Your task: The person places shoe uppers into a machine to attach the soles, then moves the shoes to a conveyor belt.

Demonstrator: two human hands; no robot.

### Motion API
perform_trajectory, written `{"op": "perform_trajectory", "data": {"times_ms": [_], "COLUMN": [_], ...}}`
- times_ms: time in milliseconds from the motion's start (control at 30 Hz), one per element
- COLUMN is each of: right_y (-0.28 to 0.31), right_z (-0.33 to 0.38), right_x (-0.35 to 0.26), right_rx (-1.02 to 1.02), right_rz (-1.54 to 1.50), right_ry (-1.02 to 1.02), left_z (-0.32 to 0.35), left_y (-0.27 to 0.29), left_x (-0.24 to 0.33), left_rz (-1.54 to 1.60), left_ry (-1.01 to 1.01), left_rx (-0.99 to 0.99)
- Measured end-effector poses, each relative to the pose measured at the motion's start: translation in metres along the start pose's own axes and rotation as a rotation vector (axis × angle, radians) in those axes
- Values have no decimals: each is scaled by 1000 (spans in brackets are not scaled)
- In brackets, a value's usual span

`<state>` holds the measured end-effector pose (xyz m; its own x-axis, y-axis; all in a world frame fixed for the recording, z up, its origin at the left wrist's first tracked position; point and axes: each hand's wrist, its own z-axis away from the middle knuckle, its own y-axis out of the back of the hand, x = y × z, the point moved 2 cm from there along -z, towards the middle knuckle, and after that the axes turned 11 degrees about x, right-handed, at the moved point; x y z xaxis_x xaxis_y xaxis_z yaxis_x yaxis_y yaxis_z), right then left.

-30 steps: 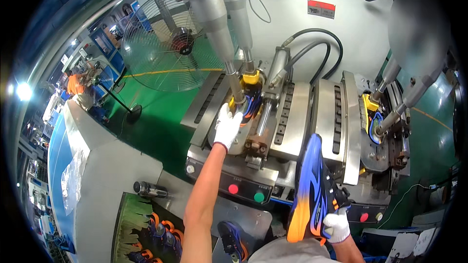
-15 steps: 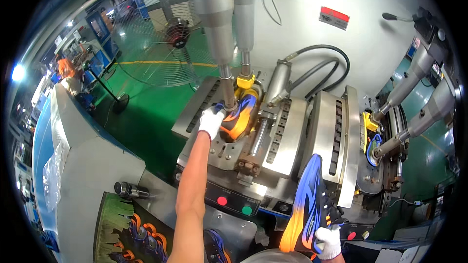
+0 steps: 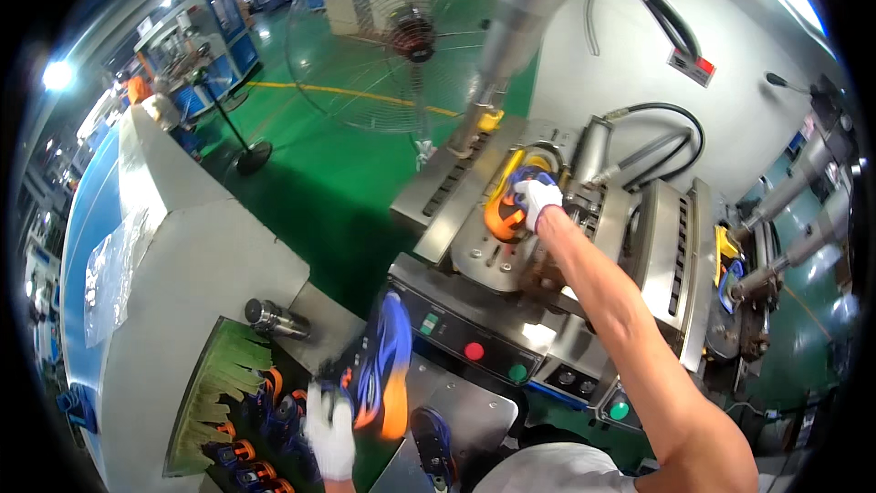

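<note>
My right hand (image 3: pixel 537 198), in a white glove, is closed on an orange-and-blue sneaker (image 3: pixel 501 216) seated in the left press station, next to a yellow pad. Part of this sneaker hides behind the glove. At lower left my left hand (image 3: pixel 330 435), also gloved and slightly blurred, grips a second sneaker (image 3: pixel 394 365) with a blue-to-orange sole, held toe up in front of the machine. Its fingers are partly hidden by the shoe. Below, a dark sneaker (image 3: pixel 432 445) rests on a metal plate (image 3: pixel 479 411).
Several orange-and-blue sneakers (image 3: pixel 265 411) fill a green-lined bin at lower left. A metal flask (image 3: pixel 277 318) lies on the grey surface beside it. The control panel carries a red button (image 3: pixel 474 351). A cylinder (image 3: pixel 522 23) leans above the station; a large fan (image 3: pixel 411 36) stands behind.
My left hand has left the press and come down to lower left with a sneaker. My right hand has moved from lower right to the press. The cylinders no longer press the shoe.
</note>
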<state>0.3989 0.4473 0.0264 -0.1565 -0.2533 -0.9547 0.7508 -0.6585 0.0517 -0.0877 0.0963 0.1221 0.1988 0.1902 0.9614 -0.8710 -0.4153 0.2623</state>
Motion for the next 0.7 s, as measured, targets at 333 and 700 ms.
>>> {"op": "perform_trajectory", "data": {"times_ms": [333,700], "right_y": [-15,-16], "right_z": [-49,-25], "right_x": [-14,-11], "right_rx": [-463,-414], "right_rz": [1118,396], "right_ry": [711,-76], "left_z": [206,251], "left_y": [100,9], "left_x": [-176,-276], "left_rz": [-411,-462], "left_ry": [390,274], "left_rx": [535,366]}}
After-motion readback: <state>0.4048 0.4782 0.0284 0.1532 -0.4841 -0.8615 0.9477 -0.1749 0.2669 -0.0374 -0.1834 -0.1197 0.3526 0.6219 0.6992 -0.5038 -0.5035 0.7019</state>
